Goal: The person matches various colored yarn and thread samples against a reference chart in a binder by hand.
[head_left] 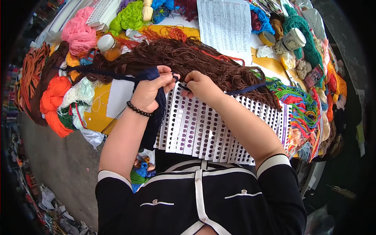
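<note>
Skeins (pixel 80 31) are crowding the surface (pixel 96 119). A navy strand (pixel 246 88) is running sideways (over the holed card (pixel 203 129)) between both hands. The left hand (pixel 150 92) is gripping its bulk, and the right hand (pixel 199 86) is pinching it just beside, fingers closed.

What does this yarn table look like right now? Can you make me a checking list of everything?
Surface: yellow table, mostly covered with yarn.
Job's things: navy yarn hanging over a white punched card; brown yarn heap behind.
Clutter: pink yarn, orange yarn, green yarn, printed sheet, jar, small bottle.
Grips: left hand closed on the navy yarn; right hand pinching a strand of it.
Cables: nothing seen.
Surroundings: grey floor, scraps at lower left.
</note>
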{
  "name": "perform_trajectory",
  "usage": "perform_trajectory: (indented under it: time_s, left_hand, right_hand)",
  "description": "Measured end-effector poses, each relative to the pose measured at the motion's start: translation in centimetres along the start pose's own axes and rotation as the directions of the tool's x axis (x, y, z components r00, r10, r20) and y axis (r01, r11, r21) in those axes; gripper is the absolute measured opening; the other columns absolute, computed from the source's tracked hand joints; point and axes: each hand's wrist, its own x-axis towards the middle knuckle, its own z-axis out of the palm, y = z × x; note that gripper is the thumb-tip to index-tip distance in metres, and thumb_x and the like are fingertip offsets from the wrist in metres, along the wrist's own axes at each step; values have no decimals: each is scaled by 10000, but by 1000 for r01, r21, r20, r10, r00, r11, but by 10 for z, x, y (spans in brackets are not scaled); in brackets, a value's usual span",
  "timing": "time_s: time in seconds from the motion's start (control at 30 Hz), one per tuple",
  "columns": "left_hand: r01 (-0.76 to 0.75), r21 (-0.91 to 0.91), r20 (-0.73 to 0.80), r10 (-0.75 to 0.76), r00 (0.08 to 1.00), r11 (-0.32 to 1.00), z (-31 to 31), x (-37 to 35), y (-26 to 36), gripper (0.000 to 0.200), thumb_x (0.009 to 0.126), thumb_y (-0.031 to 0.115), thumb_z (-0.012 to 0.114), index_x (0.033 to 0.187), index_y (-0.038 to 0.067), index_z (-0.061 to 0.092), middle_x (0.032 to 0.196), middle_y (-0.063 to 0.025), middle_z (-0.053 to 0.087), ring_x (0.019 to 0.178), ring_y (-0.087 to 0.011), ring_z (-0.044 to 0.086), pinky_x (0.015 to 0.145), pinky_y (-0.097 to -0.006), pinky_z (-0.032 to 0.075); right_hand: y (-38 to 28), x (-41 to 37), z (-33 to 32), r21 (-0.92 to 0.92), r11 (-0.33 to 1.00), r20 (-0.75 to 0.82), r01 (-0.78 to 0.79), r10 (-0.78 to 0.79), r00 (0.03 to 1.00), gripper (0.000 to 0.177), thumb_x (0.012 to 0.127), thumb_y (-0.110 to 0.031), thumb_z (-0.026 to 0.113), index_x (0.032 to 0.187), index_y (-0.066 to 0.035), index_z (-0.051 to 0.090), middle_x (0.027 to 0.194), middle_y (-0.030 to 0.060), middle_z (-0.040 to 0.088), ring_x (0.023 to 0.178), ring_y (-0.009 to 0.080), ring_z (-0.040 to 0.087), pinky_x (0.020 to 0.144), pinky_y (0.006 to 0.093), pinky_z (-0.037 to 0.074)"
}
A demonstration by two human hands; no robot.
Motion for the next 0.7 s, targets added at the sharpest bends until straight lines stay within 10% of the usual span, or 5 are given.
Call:
perform_trajectory:
  time_s: [0.13, 0.33, 0.43, 0.63, 0.7]
  left_hand:
    - [-71, 296, 105, 41, 994, 953, 1, 4, -12, 241, 837, -3, 552, 1074, 9, 509, 942, -75, 648, 704, -87, 569, 602, -201, 455]
    - [-396, 826, 231, 399, 887, 402, -17, 10, -17, 357, 676, 0, 598, 1031, 35, 602, 743, -20, 589, 627, -103, 538, 607, -247, 458]
    - [-115, 700, -172, 322, 931, 705, -36, 3, 15, 246, 791, 74, 541, 1025, 48, 612, 717, 24, 549, 632, -60, 502, 552, -203, 392]
    - [-334, -30, -66, 331, 941, 942, -144, -17, 104, 250, 887, 144, 504, 1075, -13, 557, 1057, -69, 615, 768, -107, 590, 588, -207, 448]
    - [-553, 55, -337, 537, 773, 831, -128, -24, 115, 373, 926, 225, 500, 1217, -4, 466, 1195, -101, 558, 985, -173, 588, 754, -223, 478]
  right_hand:
    - [-5, -3, -9, 487, 866, 41, -112, 106, 994, 83, 830, -30, 479, 899, -54, 519, 738, 55, 599, 629, 114, 556, 553, 222, 448]
    - [-7, -1, -6, 243, 961, 65, -136, 124, 990, 95, 853, -70, 475, 930, -47, 524, 781, 36, 586, 661, 105, 550, 605, 229, 454]
    - [-4, 5, -5, 39, 991, 94, -128, 124, 988, 150, 870, -111, 464, 994, -39, 511, 823, 48, 592, 728, 109, 564, 665, 245, 454]
    - [-5, 5, -3, -84, 989, 74, -125, 131, 989, 204, 876, -120, 458, 1054, -25, 493, 864, 61, 606, 770, 122, 569, 695, 249, 463]
    - [-3, 7, -4, -78, 991, 91, -105, 112, 990, 219, 883, -137, 457, 1070, -27, 486, 883, 66, 611, 776, 124, 572, 705, 256, 469]
